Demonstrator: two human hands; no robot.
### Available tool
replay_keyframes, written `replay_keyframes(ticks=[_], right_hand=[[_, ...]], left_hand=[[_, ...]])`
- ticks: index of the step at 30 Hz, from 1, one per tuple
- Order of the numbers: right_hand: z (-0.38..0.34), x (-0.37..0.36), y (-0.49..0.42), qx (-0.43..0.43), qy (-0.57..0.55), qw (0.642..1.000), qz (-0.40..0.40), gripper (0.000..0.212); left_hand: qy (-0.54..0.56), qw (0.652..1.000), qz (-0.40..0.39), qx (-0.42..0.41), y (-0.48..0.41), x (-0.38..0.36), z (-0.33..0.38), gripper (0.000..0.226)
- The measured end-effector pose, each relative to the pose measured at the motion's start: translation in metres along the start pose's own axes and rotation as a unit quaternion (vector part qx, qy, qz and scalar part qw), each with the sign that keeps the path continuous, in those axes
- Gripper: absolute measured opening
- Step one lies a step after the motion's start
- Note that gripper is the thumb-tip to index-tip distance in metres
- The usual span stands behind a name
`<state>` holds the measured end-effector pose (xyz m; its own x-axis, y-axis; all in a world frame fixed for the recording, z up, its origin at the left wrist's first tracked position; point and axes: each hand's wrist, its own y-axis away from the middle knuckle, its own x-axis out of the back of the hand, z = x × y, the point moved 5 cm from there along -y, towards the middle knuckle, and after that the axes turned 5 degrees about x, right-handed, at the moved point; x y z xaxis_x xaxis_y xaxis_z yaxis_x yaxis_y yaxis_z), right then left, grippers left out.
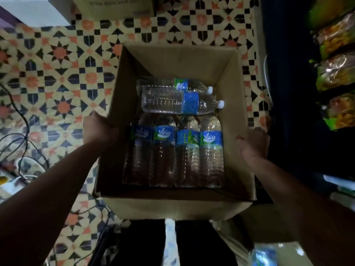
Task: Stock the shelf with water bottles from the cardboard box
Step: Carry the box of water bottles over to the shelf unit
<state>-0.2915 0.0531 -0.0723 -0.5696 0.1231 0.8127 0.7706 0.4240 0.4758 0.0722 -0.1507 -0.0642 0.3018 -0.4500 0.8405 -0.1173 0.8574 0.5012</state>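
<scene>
I have my left hand (99, 129) and right hand (251, 143) each gripping an opposite side wall of the cardboard box (172, 208), to carry it level. Inside the box lie 6 water bottles (184, 150): 4 side by side, 2 crosswise beyond them. The shelf (288, 112) stands right of the box.

We list, first, a floor of patterned tiles in cream, black and orange (63, 77), star and cross motifs repeating across the left and top of the view. Second, a tangle of thin black cables (25, 135) lying on those tiles at the left edge. Third, a white plastic object (9, 186) among the cables, too blurred for us to identify. Fourth, a closed brown cardboard carton (115, 6) at the top edge. Fifth, a column of glossy green-and-orange snack packets (338, 73) down the right edge.
</scene>
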Motion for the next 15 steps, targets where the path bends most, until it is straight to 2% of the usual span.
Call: replay_keyframes(ticks=[5,10,15], right_hand=[[0.006,-0.035,0.033,0.034,0.048,0.997,-0.051,0.034],[0.023,-0.071,0.061,0.008,0.019,1.000,0.006,0.033],[0.032,-0.116,0.060,0.025,0.008,0.999,0.027,0.033]], left_hand=[[0.009,1.000,-0.013,0.006,0.002,0.000,-0.043,0.021],[0.026,0.999,-0.036,-0.003,0.006,-0.014,-0.084,0.016],[0.011,1.000,-0.015,0.013,0.002,-0.037,-0.124,0.017]])
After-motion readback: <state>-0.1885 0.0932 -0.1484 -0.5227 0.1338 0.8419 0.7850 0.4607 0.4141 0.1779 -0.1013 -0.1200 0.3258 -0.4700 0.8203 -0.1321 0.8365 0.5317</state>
